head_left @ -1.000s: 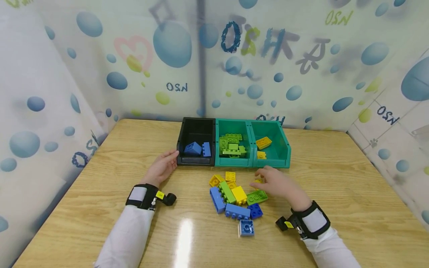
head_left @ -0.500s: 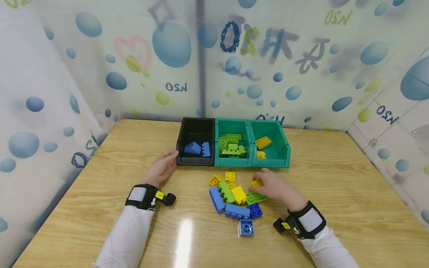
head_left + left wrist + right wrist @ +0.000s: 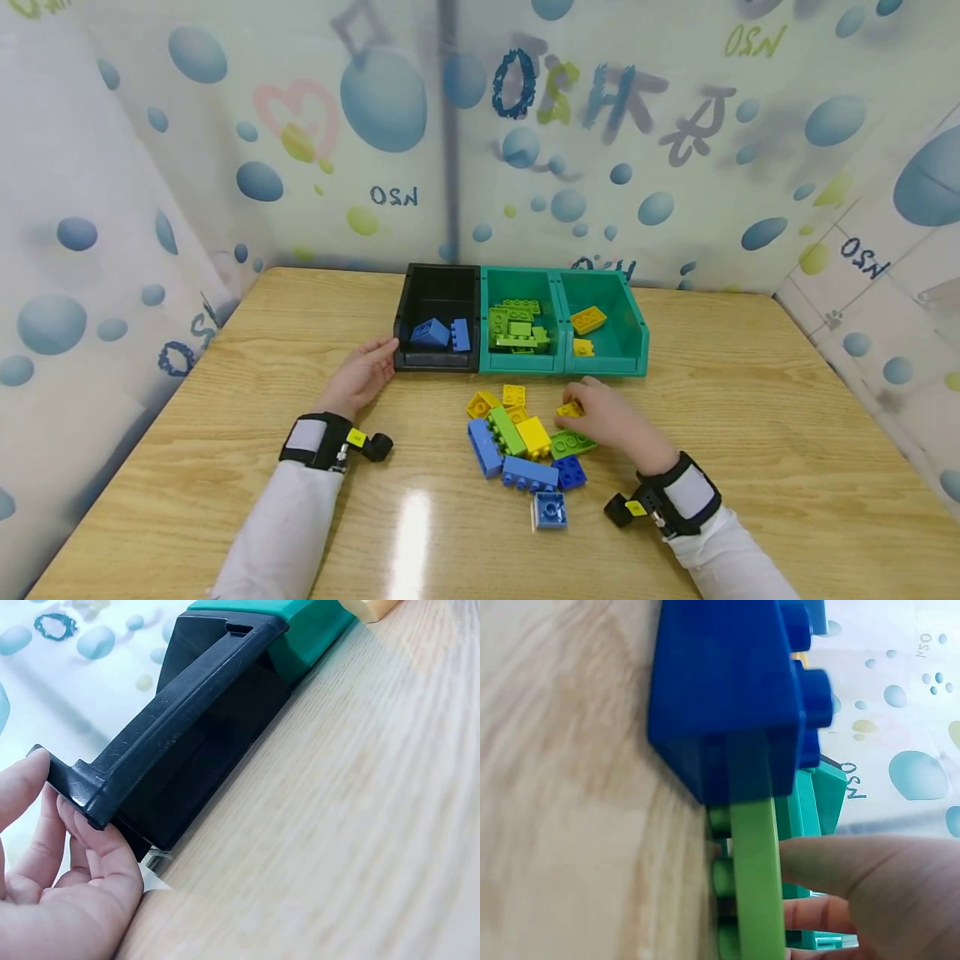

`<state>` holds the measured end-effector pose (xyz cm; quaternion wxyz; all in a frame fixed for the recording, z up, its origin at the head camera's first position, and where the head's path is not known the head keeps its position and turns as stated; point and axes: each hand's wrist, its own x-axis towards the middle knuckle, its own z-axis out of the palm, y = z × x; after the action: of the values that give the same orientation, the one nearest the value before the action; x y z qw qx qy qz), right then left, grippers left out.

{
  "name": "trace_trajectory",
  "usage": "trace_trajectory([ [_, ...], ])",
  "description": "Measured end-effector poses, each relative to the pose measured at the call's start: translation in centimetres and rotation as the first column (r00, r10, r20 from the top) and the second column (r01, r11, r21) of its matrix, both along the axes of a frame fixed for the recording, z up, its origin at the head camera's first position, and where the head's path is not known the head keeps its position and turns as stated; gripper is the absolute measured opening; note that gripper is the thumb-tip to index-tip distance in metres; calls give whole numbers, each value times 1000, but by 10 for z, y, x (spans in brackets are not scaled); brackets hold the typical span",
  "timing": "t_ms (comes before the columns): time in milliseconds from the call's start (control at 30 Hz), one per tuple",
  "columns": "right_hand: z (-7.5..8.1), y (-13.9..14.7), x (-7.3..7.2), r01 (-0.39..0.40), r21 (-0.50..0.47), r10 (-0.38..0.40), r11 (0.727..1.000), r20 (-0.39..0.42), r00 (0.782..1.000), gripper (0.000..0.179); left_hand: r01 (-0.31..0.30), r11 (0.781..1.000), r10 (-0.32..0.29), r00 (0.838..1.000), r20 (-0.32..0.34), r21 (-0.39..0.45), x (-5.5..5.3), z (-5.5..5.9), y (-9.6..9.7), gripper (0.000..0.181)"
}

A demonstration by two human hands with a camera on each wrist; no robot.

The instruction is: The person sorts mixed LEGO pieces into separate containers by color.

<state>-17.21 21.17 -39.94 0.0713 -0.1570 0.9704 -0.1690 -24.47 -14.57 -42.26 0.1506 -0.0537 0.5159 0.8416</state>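
My left hand [image 3: 362,377] holds the near left corner of the black bin [image 3: 438,362]; in the left wrist view the thumb lies on top of the rim and the fingers curl beneath it. My right hand [image 3: 611,417] pinches a small yellow brick [image 3: 568,409] between thumb and fingers, at the right side of the brick pile. A green brick [image 3: 572,443] lies right under the thumb, studs sideways in the right wrist view. Beside that sits a dark blue brick [image 3: 724,675], large in the right wrist view, hiding part of the hand's surroundings.
Two joined teal bins [image 3: 525,363] adjoin the black one, holding green and yellow bricks. Blue bricks [image 3: 430,333] lie in the black bin. Around the pile are a yellow block [image 3: 535,436], a long green brick [image 3: 507,430], and several blue bricks. A patterned curtain [image 3: 480,150] hangs behind the table.
My right hand has moved slightly left and its fingers have closed on the small yellow brick, which has shifted a little left. The left hand stays at the black bin.
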Motion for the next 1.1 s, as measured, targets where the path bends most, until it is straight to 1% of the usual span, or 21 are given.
trace_trajectory([
  [233, -2, -1, -1, 27, -10, -27, 1000, -8, 1000, 22, -1, 1000, 1, 1000, 7, -5, -1, 1, 0, 30],
  [433, -1, -1, -2, 28, -14, -28, 1000, -14, 1000, 21, 0, 1000, 0, 1000, 10, -5, -1, 2, -1, 29],
  [533, 0, -1, -2, 23, -39, -24, 999, -21, 999, 20, -1, 1000, 2, 1000, 13, -13, 0, 2, -1, 30],
  [700, 0, -1, -2, 7, -105, -14, 994, -71, 997, 22, -3, 1000, 4, 1000, 13, -30, 0, 0, -1, 29],
  [933, 0, 0, -2, 5, -177, -33, 984, -156, 987, 26, 7, 1000, -7, 999, -40, 9, -2, -4, 0, 37],
  [1100, 0, 1, -2, 14, -184, -44, 983, -162, 986, 27, 7, 1000, -7, 999, -43, 0, -2, -5, 0, 36],
])
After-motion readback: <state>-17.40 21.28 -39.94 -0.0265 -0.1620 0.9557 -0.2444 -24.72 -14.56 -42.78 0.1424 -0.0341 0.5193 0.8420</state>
